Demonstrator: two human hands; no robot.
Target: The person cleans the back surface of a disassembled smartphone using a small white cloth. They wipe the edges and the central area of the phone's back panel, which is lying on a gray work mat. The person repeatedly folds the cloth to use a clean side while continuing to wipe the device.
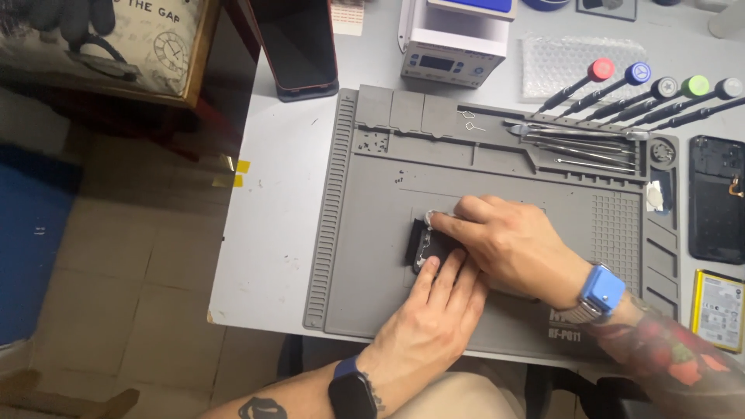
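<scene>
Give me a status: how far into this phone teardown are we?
Done: a black phone back shell and a battery lie apart at the mat's right edge. In hand: left hand steadies a small dark part; right hand wipes it with a white pad. Left: screwdrivers lie unused; remaining steps unclear.

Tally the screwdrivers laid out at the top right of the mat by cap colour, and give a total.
Red cap: 1
Blue cap: 1
Black cap: 1
Green cap: 1
Grey cap: 1
Total: 5 screwdrivers
</scene>
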